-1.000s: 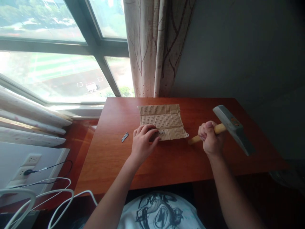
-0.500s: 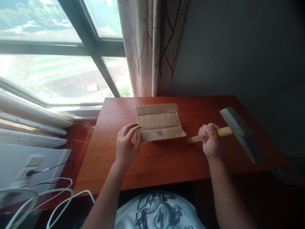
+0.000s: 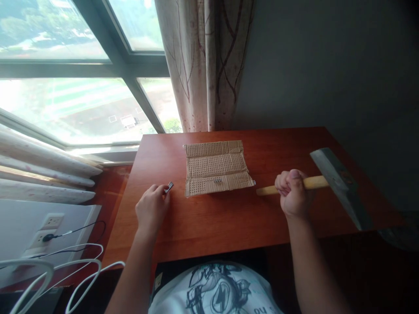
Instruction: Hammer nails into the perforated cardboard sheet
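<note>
My right hand (image 3: 292, 192) is closed round the wooden handle of a hammer (image 3: 337, 181), held above the right side of the red-brown table (image 3: 212, 218), its grey head pointing right. My left hand (image 3: 151, 209) rests on the table's left part, fingers curled over a small bunch of nails (image 3: 169, 187); whether they grip the nails I cannot make out. A piece of cardboard (image 3: 214, 167) punched with rows of holes lies between the hands, further back. A few nail heads (image 3: 217, 179) show in its near strip.
A patterned curtain (image 3: 209, 65) hangs behind the table beside a large window (image 3: 75, 87). At the lower left are a white socket panel (image 3: 46, 226) with a black plug and several white cables (image 3: 65, 270). A dark wall stands to the right.
My left hand left the cardboard and moved left and nearer to me, onto the loose nails. The hammer drifted slightly right and lower.
</note>
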`<act>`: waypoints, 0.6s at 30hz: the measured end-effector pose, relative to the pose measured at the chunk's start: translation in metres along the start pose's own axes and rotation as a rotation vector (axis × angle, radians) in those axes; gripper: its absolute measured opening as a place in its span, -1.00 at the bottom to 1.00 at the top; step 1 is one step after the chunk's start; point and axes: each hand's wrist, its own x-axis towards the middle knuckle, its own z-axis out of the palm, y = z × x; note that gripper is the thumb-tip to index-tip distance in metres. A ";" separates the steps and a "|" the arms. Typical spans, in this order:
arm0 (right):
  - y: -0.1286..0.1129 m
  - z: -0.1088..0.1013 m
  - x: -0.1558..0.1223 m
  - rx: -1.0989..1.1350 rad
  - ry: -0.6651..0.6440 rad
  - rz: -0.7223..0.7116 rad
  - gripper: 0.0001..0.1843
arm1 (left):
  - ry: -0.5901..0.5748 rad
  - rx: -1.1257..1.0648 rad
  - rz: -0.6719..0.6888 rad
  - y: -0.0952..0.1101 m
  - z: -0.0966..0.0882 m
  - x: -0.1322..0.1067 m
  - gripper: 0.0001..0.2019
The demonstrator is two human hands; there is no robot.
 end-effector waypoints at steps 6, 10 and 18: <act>0.000 -0.001 -0.001 0.031 -0.002 -0.010 -0.43 | -0.009 0.015 -0.005 0.001 0.005 0.003 -0.69; 0.000 -0.001 -0.003 0.067 -0.014 -0.010 -0.44 | -0.011 0.013 -0.029 0.002 0.005 0.004 -0.68; 0.001 0.001 -0.005 0.054 -0.023 -0.006 -0.44 | -0.076 0.052 -0.009 0.004 0.002 0.004 -0.69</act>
